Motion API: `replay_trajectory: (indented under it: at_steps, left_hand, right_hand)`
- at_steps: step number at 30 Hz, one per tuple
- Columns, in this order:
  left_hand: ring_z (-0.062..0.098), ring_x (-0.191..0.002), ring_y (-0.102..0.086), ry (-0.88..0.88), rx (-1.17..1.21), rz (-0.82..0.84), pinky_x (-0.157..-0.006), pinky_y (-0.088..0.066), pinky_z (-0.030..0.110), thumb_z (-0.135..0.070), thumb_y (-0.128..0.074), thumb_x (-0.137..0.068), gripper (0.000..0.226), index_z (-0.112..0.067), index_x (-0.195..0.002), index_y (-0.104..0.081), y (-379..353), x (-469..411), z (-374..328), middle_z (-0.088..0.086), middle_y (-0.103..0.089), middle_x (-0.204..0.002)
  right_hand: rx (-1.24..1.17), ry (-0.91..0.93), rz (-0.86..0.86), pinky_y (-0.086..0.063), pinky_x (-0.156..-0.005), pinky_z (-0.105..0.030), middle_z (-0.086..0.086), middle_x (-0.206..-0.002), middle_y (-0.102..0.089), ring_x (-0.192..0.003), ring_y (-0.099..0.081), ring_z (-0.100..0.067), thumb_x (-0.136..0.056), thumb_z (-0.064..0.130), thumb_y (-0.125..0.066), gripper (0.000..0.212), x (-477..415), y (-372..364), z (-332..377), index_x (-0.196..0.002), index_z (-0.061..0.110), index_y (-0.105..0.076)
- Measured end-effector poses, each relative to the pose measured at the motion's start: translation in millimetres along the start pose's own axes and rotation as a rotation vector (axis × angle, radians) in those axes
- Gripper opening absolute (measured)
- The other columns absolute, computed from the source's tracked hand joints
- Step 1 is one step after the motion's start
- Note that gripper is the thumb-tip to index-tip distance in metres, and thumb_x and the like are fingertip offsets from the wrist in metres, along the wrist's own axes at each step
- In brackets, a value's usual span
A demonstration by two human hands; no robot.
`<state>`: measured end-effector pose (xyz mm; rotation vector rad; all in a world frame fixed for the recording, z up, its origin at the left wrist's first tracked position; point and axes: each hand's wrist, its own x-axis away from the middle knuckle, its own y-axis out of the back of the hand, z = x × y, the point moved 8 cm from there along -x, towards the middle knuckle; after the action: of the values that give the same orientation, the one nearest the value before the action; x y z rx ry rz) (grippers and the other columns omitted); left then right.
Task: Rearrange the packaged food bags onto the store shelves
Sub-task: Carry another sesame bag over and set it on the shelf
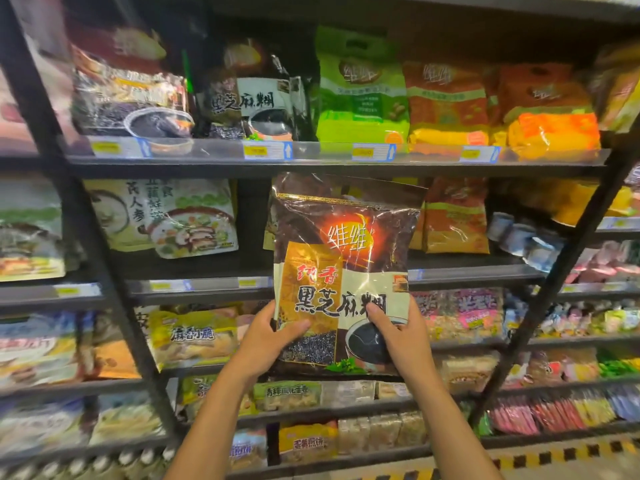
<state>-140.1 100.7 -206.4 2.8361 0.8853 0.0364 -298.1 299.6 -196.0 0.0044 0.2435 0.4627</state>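
The bag [343, 268] of black sesame paste is in the air before the shelves, upright with its label facing the person. Its top is level with the second shelf's bay and its bottom edge is lower, in front of the third row. The left hand [265, 342] and right hand [398, 337] grip its lower corners, each with the thumb pressed on the front and the fingers wrapped behind, mostly hidden. Holding it low at both corners likely keeps the floppy pack flat and lets the top go in first. A dark gap [252, 220] opens on the second shelf [207, 285] between the porridge bag [166, 220] and the held pack, and it looks like the likeliest slot. Similar sesame bags [256, 98] stand on the top shelf [311, 161], so that row may be the target instead. Orange bags [453, 220] crowd the right of the bay, and the top shelf's front edge hangs just above the pack's top, so that edge could catch it on the way in.
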Motion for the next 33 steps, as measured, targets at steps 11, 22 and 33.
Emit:
replay_trajectory:
  at_steps: [11,22,33]
  left_hand:
    - [-0.002,-0.098,-0.072,-0.047,0.007,-0.059,-0.092,-0.054,0.03,-0.035,-0.078,-0.089,0.033,-0.034,-0.12,-0.065,95.6,6.8,-15.2,-0.021,-0.077,-0.108]
    - [-0.016,-0.085,-0.067,-0.223,-0.034,-0.07,-0.065,-0.047,0.002,-0.036,-0.074,-0.093,0.029,-0.032,-0.12,-0.065,151.2,-23.0,-126.9,-0.021,-0.076,-0.101]
    - [-0.014,-0.076,-0.053,-0.231,-0.018,-0.045,-0.059,-0.036,0.008,-0.041,-0.067,-0.099,0.01,-0.039,-0.093,-0.058,176.1,-70.9,-223.0,-0.025,-0.063,-0.095]
  right_hand:
    - [0.0,0.086,0.021,-0.06,-0.081,-0.029,0.022,-0.102,-0.076,-0.096,-0.073,-0.002,-0.088,0.033,-0.079,0.032,4.1,-86.0,46.1,-0.117,0.031,-0.064]
    - [-0.006,0.254,0.032,-0.052,-0.065,-0.009,0.013,-0.103,-0.074,-0.084,-0.07,0.008,-0.091,0.029,-0.076,0.025,-48.0,-121.6,159.9,-0.113,0.03,-0.065]
    - [0.046,0.245,0.134,-0.056,-0.075,-0.029,0.01,-0.102,-0.079,-0.09,-0.076,-0.01,-0.089,0.047,-0.076,0.027,-150.8,-156.1,235.5,-0.11,0.031,-0.07]
